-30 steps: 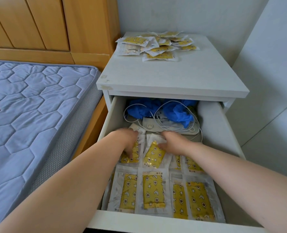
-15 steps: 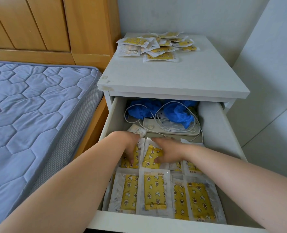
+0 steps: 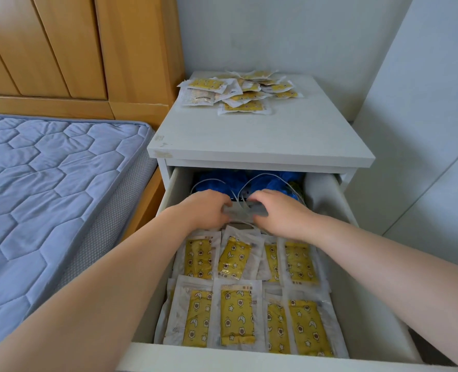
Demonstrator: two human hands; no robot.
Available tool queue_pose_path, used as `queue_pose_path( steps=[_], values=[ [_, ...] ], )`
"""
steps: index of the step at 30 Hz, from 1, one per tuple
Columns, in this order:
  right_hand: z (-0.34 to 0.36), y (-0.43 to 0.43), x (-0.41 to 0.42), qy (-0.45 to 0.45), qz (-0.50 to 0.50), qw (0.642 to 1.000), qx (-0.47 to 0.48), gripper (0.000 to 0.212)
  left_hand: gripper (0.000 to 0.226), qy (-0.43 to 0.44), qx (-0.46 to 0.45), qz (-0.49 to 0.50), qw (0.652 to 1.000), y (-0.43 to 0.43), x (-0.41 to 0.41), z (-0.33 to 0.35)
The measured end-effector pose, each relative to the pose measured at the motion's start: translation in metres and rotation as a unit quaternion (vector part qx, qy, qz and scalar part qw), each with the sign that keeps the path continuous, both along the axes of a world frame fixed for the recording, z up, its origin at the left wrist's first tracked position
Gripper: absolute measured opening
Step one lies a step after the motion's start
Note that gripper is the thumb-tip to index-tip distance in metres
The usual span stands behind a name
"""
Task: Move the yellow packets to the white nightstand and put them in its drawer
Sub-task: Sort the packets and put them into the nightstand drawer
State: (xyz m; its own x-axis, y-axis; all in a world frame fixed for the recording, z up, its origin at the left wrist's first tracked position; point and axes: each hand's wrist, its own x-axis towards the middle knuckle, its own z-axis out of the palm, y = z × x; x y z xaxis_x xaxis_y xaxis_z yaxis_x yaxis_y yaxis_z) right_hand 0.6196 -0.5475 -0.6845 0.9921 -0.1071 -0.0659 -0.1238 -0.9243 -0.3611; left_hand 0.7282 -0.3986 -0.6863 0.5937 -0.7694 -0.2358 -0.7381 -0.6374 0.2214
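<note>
The white nightstand (image 3: 262, 138) stands with its drawer (image 3: 329, 218) pulled out. Several yellow star-patterned packets (image 3: 237, 318) lie flat in two rows across the drawer's front half. A loose pile of more yellow packets (image 3: 238, 92) sits on the back of the nightstand's top. My left hand (image 3: 203, 208) and my right hand (image 3: 279, 210) are both deep in the drawer, behind the packet rows. Their fingers curl around a flat white device (image 3: 245, 210) wrapped in white cable, one hand on each side of it. The device is blurred.
Crumpled blue fabric (image 3: 270, 181) fills the back of the drawer behind the device. A bed with a blue quilted mattress (image 3: 48, 197) and a wooden headboard (image 3: 75, 49) is close on the left. White wall panels (image 3: 423, 130) stand close on the right.
Both hands have left the second row of packets and moved back onto the white device and cables. The packets they were pressing now lie uncovered.
</note>
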Motion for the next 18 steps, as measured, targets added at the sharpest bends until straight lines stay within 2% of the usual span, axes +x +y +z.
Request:
queue_pose_path(
  steps=[5, 8, 14, 16, 18],
  values=[
    [0.038, -0.015, -0.001, -0.085, -0.023, 0.996, 0.007, 0.037, 0.032, 0.014, -0.118, 0.014, 0.993, -0.009, -0.006, 0.035],
    [0.058, -0.022, 0.002, -0.126, -0.055, 0.989, 0.051, 0.029, 0.028, -0.002, -0.173, 0.025, 0.985, -0.012, -0.002, 0.055],
    [0.083, -0.035, 0.018, -0.198, -0.099, 0.974, 0.047, 0.025, 0.021, -0.014, -0.32, 0.084, 0.944, -0.021, 0.009, 0.087],
    [0.085, -0.04, 0.027, -0.195, -0.104, 0.974, 0.046, 0.027, 0.023, -0.027, -0.337, 0.113, 0.934, -0.028, 0.019, 0.089],
    [0.084, -0.048, 0.041, -0.173, -0.106, 0.978, 0.046, 0.029, 0.025, -0.051, -0.308, 0.13, 0.941, -0.034, 0.036, 0.086]
  ],
)
